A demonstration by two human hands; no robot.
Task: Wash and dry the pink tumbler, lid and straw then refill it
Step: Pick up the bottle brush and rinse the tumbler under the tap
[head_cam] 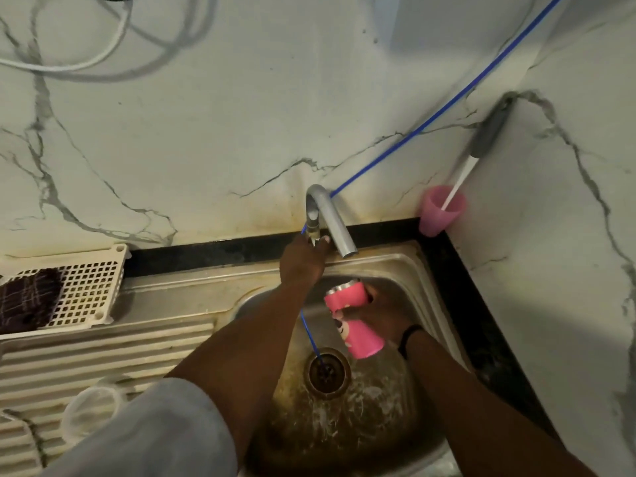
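Head view: right hand [378, 311] grips tilted pink tumbler [354, 321].

Faucet [328, 218] and blue tube [311, 335] crowding the basin's far left, near basin open, pink cup [438, 211] blocking far-right corner

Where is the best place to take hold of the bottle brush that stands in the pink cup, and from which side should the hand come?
Grip the white handle just above the pink cup, coming from the sink side. The brush leans into the wall corner with its grey bristle head up, so only the front is free.
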